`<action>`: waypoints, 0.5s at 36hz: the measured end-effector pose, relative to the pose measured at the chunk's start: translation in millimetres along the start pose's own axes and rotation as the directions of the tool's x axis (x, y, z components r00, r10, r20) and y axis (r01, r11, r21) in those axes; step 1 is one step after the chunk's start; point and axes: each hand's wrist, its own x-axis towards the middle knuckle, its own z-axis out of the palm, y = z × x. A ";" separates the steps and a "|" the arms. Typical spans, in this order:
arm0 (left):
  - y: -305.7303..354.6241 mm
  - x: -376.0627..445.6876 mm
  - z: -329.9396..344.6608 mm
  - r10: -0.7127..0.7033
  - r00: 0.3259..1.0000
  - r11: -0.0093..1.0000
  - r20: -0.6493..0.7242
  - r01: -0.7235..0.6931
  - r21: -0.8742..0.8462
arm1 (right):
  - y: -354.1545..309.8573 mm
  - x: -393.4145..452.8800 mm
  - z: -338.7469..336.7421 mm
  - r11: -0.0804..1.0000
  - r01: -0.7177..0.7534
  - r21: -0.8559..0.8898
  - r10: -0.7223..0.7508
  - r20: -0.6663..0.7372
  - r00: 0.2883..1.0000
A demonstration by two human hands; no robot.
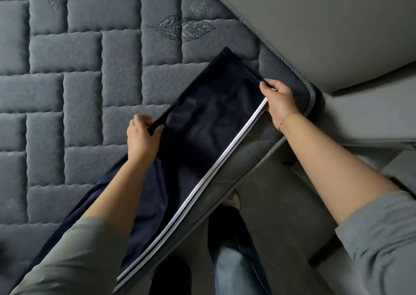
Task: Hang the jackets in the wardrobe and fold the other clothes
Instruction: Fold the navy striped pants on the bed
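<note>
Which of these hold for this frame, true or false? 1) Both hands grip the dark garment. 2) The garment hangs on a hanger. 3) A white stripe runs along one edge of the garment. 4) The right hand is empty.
1) True: the left hand and the right hand each pinch an edge of the navy garment.
2) False: it lies spread on the quilted mattress; no hanger is visible.
3) True: the white stripe runs along the edge on the right hand's side.
4) False: it grips the striped edge.
</note>
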 end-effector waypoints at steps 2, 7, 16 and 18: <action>1.7 1.8 0.9 -0.003 1.000 0.999 0.012 0.003 0.035 | 1.0 1.0 1.8 0.966 0.130 -0.223 -0.154 -0.097 0.983; 3.3 11.6 2.5 -0.054 0.993 0.998 0.109 0.052 0.026 | 8.1 0.0 -3.6 0.717 0.220 -0.662 -0.281 0.015 0.960; 34.6 26.8 15.1 0.058 0.941 0.997 0.334 -0.037 -0.070 | 1.9 10.0 -42.2 0.690 0.179 -0.701 -0.227 0.025 0.973; 41.8 32.2 21.4 0.084 0.931 0.995 0.354 -0.095 0.013 | 5.6 11.2 -51.9 0.775 0.126 -0.619 -0.183 -0.030 0.983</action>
